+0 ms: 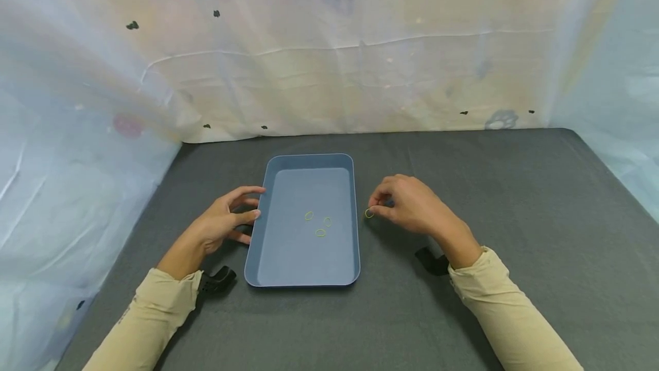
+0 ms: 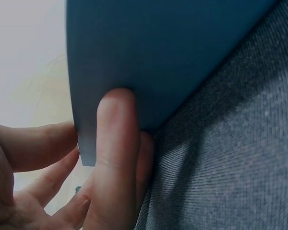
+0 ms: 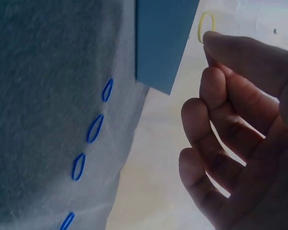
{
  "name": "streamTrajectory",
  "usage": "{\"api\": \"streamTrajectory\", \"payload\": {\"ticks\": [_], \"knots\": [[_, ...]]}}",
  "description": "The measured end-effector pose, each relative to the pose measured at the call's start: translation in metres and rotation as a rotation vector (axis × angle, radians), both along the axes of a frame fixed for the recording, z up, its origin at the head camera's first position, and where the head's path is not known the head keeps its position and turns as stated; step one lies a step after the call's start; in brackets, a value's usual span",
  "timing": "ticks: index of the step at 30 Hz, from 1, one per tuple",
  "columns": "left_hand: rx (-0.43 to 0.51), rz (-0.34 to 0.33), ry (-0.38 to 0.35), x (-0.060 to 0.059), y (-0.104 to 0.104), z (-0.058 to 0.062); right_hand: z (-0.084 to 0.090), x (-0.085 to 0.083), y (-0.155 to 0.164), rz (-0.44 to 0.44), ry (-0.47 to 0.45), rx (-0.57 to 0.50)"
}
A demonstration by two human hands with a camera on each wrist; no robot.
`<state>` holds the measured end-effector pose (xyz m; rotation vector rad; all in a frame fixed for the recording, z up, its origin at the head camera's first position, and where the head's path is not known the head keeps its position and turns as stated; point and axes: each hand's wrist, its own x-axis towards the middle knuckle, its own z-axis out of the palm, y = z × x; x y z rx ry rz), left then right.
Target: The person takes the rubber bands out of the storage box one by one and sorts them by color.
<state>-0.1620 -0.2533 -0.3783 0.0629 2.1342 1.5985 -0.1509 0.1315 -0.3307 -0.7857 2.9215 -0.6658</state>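
A blue-grey rectangular tray [image 1: 309, 262] lies in front of me with three thin yellow rubber bands inside, one of them a loop [image 1: 320, 236] nearest me. My left hand [image 1: 218, 223] is at the tray's left side. In the left wrist view its thumb [image 2: 117, 120] lies against the outer wall, and a fingertip touches the edge. Just beyond the right rim, my right hand [image 1: 409, 204] pinches another yellow rubber band [image 3: 199, 29] between thumb and index fingertip. Its other fingers are loosely bent.
Several blue rubber bands [image 3: 95, 128] lie in a row on the grey cloth in the right wrist view. The cloth-covered table [image 1: 515, 205] extends widely to the right. A pale patterned sheet [image 1: 334, 85] hangs behind the table's far edge.
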Motion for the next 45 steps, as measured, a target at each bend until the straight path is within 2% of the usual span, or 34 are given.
{"api": "streamTrajectory", "payload": {"ticks": [13, 26, 36, 45], "knots": [[-0.001, 0.001, 0.007, 0.0, 0.001, 0.001, -0.006, -0.007, 0.01, -0.033, -0.003, 0.041], [0.0, 0.011, 0.003, 0.004, 0.001, -0.002, -0.013, -0.011, 0.015, -0.051, -0.057, 0.051], [-0.004, 0.007, 0.005, 0.003, 0.0, -0.001, -0.019, -0.014, 0.017, -0.077, -0.08, 0.054], [0.001, 0.006, 0.011, 0.001, 0.001, 0.0, -0.023, -0.016, 0.019, -0.085, -0.056, 0.081]]}}
